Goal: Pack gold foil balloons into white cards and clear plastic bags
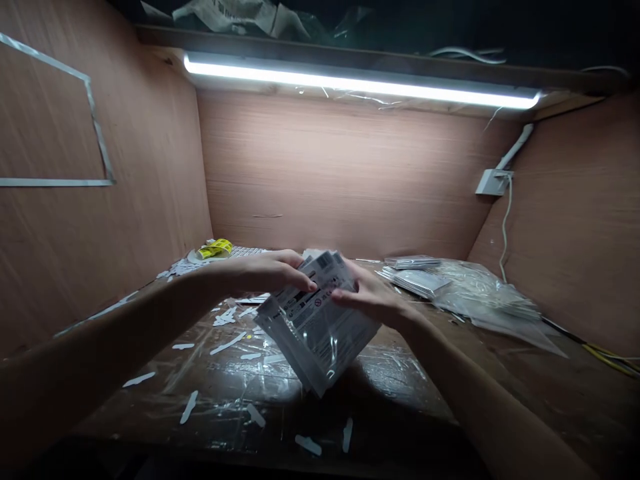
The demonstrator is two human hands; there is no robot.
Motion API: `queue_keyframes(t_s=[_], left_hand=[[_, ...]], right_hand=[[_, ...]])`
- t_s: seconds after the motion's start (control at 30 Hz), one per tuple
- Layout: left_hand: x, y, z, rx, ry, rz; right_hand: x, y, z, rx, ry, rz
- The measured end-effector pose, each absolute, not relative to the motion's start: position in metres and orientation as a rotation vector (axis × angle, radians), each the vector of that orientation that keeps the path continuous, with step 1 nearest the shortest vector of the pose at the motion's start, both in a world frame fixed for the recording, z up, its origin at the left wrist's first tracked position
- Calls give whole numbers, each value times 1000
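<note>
Between my two hands is a stack of flat printed packages in clear plastic sleeves, tilted so that one corner points down towards the table. My left hand grips its upper left edge, thumb on the printed face. On the upper right edge, my right hand is closed with its thumb also pressed on the front. The fingers behind the stack are hidden. Small print, a barcode and symbols show on the front package. White paper offcuts lie on the table to the left of the stack.
On the right lie more flat packages and a heap of clear plastic bags. A yellow label roll sits at the back left. Wooden walls enclose the table on three sides. A tube light hangs overhead; a cable runs down at right.
</note>
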State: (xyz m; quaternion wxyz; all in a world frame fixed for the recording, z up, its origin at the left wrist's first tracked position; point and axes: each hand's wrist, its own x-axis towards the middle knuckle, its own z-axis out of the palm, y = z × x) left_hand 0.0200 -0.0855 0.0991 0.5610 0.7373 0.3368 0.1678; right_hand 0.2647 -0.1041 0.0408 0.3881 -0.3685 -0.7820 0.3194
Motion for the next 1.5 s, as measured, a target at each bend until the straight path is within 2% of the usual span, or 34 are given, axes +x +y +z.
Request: queue_keyframes(t_s=[0.1, 0.2, 0.37, 0.47, 0.57, 0.8, 0.9, 1.07, 1.33, 1.5], left_hand=[[31, -89, 110, 1825, 836, 342], [31, -90, 110, 1783, 822, 403], [21, -102, 68, 1643, 599, 990], [24, -112, 32, 1563, 820, 1340], [32, -118, 12, 1438, 829, 1482], [39, -117, -4, 1460, 852, 1355], [39, -118, -12, 1517, 861, 1315], [39, -122, -18, 1608, 945, 1243], [34, -119, -23, 1664, 855, 1242], [30, -108, -5, 1570, 753, 1260]], right_hand=[[256, -102, 21, -818, -1865, 1147], [259, -100, 9, -796, -1745, 1114], [258, -97, -2, -808, -1574, 933], [245, -96, -12, -723, -1629, 898], [235, -96, -22, -648, -1775, 795], [247, -100, -23, -814, -1969, 584], [255, -106, -9, -884, -2024, 638], [247, -116, 10, -639, -1778, 706], [245, -108, -2, -667, -1654, 946], [251, -103, 1, -575, -1752, 1093]])
